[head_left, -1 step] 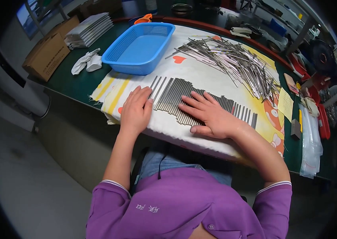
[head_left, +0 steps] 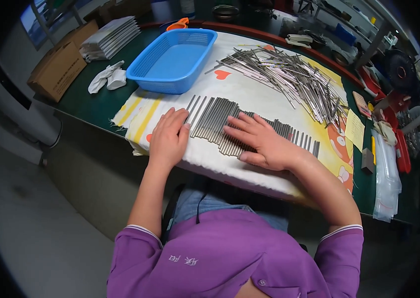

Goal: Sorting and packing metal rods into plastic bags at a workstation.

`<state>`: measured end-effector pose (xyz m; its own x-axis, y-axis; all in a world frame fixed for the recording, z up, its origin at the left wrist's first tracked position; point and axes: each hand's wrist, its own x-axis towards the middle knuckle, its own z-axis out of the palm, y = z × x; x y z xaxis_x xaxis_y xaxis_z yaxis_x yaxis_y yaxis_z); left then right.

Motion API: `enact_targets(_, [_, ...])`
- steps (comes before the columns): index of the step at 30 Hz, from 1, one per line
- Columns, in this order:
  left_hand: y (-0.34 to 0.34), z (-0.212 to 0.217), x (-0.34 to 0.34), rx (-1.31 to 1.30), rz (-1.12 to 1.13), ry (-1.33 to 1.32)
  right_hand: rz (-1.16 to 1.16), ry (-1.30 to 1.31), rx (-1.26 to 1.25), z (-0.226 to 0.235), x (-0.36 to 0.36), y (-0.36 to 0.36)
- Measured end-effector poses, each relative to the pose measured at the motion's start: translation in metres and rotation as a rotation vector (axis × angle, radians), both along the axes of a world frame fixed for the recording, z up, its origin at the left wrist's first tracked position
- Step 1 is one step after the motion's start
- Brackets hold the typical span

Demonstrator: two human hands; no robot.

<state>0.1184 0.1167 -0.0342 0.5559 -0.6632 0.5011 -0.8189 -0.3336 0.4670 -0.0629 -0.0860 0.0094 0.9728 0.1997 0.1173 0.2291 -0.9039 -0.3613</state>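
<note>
A row of thin metal rods (head_left: 215, 119) lies side by side on the patterned cloth (head_left: 170, 99). My right hand (head_left: 264, 144) rests flat over the middle of this row, fingers spread, hiding part of the rods. At the row's left end, my left hand (head_left: 170, 136) lies palm down with its fingers stretched out, beside a few rods set slightly apart. Neither hand grips anything. Farther back, a loose heap of similar metal rods (head_left: 294, 79) points in many directions.
A blue plastic basket (head_left: 135, 79) stands at the back left. Beyond it are white gloves (head_left: 108, 77), stacked white packets (head_left: 110, 39) and a cardboard box (head_left: 58, 72). On the right lie a yellow note (head_left: 354, 130), a grey block (head_left: 367, 161) and clear plastic bags (head_left: 388, 184).
My right hand has shifted very slightly over the rods, its thumb a little farther from the near edge. The left hand stays in place.
</note>
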Motion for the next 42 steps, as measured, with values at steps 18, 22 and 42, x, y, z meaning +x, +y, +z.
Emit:
enact_targets(18, [-0.008, 0.019, -0.01, 0.055, -0.106, 0.033, -0.091, 0.095, -0.549, 0.046, -0.107, -0.056])
enact_targets(22, [-0.016, 0.016, -0.02, 0.009, -0.109, 0.07, 0.029, 0.057, -0.686, 0.042, -0.088, -0.05])
enact_targets(42, [-0.043, 0.014, -0.037, -0.053, -0.136, 0.152, 0.261, -0.279, -0.609, 0.006, 0.035, -0.025])
